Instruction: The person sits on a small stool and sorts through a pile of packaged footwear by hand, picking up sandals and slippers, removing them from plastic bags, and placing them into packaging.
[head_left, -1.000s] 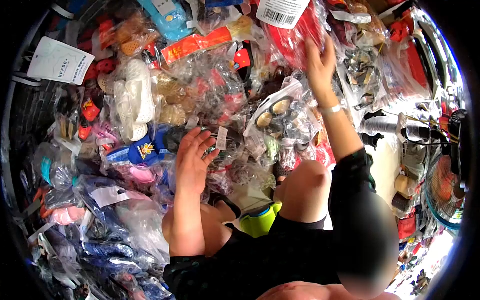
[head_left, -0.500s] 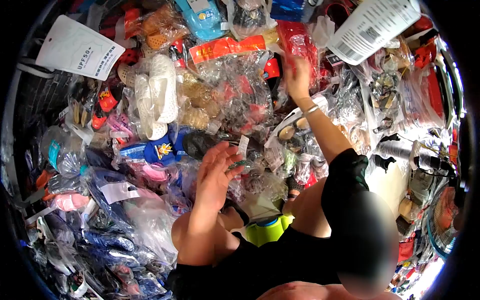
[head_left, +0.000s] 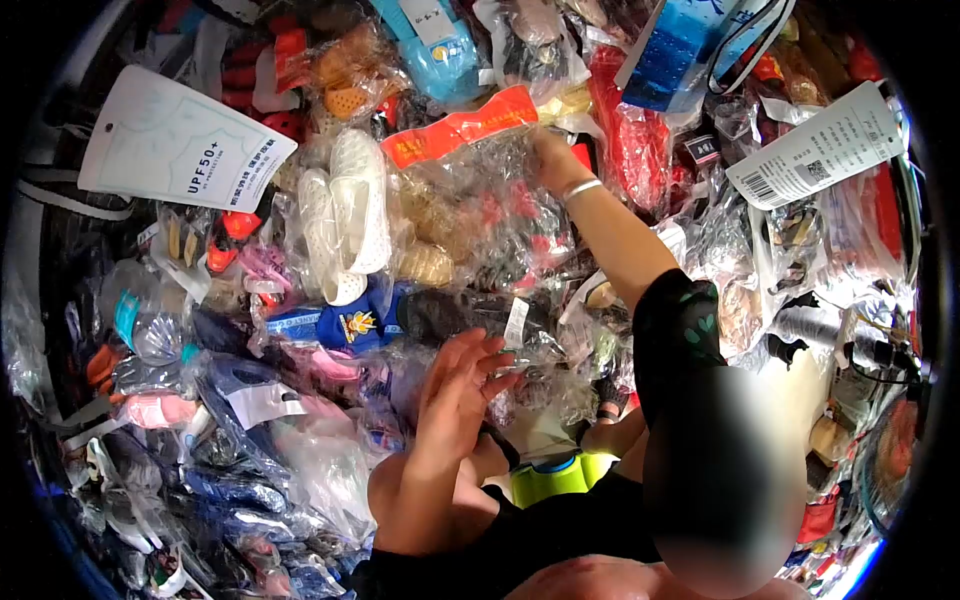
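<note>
My right hand [head_left: 556, 163] is at the right end of a clear plastic bag [head_left: 475, 185] with a red header strip [head_left: 460, 127]. Its fingers curl in at the bag's edge, partly hidden. Red and dark items show dimly through the plastic. Lower down, my left hand [head_left: 462, 395] is raised with fingers apart and nothing in it, near a bagged black shoe [head_left: 435, 316] with a white tag. White perforated clogs [head_left: 360, 205] lie left of the red-topped bag. Beneath them is a blue slipper [head_left: 345, 325] with a yellow emblem.
Bagged footwear is piled all around, including a light-blue pair [head_left: 435, 55] and a red bag [head_left: 635, 140]. Hanging tags, one marked UPF50+ [head_left: 185, 140] and one with a barcode [head_left: 815, 150], cross the view. A fan [head_left: 890, 450] stands at the right.
My right hand has moved left from the red bag to the red-topped bag, whose header now tilts more. My left hand stays raised and spread. The camera view has shifted.
</note>
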